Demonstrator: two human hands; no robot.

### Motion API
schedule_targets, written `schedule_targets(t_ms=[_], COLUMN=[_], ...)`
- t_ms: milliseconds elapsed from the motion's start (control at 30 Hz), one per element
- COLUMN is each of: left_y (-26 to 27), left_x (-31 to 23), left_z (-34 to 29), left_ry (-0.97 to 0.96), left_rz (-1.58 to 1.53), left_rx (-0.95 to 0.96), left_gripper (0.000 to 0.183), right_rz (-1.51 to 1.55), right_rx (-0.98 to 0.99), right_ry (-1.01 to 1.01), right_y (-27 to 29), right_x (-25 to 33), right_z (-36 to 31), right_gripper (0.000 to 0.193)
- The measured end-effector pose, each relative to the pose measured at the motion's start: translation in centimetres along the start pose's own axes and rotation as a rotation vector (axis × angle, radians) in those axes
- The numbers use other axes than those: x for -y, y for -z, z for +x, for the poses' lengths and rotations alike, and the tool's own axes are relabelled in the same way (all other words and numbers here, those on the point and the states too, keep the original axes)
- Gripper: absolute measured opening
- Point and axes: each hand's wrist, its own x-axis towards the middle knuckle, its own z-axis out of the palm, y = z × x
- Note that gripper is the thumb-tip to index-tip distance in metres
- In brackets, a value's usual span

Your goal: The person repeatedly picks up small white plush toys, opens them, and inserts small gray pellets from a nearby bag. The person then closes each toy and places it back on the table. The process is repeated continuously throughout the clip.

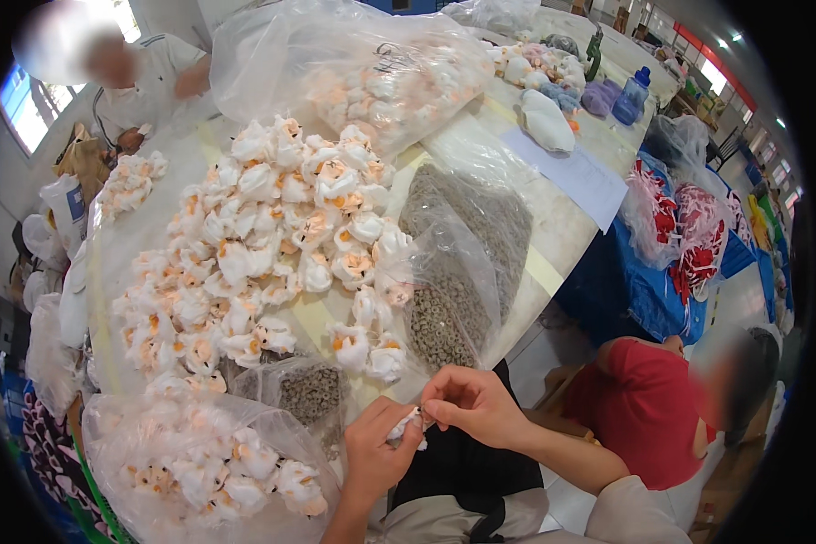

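Left hand [379, 449]: pinches white toy [408, 424], near toy pile [245, 243]
Right hand [467, 408]: fingertips nearly together; hold unclear
Technique: keep toy steady

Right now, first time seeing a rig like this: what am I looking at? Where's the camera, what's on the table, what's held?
No machine here: these are a person's bare hands, seen by a fisheye camera worn on their head, looking down. That's why straight edges bend.

The left hand holds a small white soft piece; the right hand has its fingertips at that piece's edge, though whether they grip is too small to tell.

On the pale-topped table lies a heap of white and peach fluffy pieces, with a large clear plastic bag of similar ones beyond it. Nearer the hands, a clear bag of small grey-brown bits lies right of the heap.
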Motion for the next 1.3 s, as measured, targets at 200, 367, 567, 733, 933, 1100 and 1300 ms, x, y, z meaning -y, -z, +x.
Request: schedule_targets(t_ms=[200, 367, 567, 733, 933, 1100, 1300], left_y=[-0.2, -0.3, 0.4, 0.5, 0.0, -0.1, -0.4], left_x=[-0.1, 0.1, 0.0, 0.2, 0.9, 0.7, 0.9], left_z=[0.1, 0.3, 0.4, 0.3, 0.2, 0.1, 0.3], left_ry=[-0.023, -0.026, 0.0, -0.013, 0.001, 0.022, -0.023], left_rz=[0.067, 0.069, 0.056, 0.047, -0.039, -0.017, 0.041], left_rx=[-0.019, -0.014, 0.041, 0.048, 0.003, 0.003, -0.004], left_gripper=[0.01, 0.011, 0.011, 0.013, 0.013, 0.014, 0.013], right_rz=[-0.495, -0.798, -0.198, -0.294, -0.616, -0.792, -0.924], right_rx=[-0.082, 0.009, 0.114, 0.136, 0.133, 0.149, 0.137], right_ry=[0.199, 0.37, -0.051, -0.128, 0.046, 0.21, 0.289], right_y=[-0.4, 0.7, 1.1, 1.2, 0.4, 0.3, 0.4], right_x=[1.2, 1.7, 1.7, 2.5, 4.3, 4.1, 4.0], right_z=[-0.3, 0.5, 1.6, 2.0, 2.2, 2.2, 1.7], right_gripper=[0.013, 0.013, 0.012, 0.015, 0.019, 0.019, 0.017])
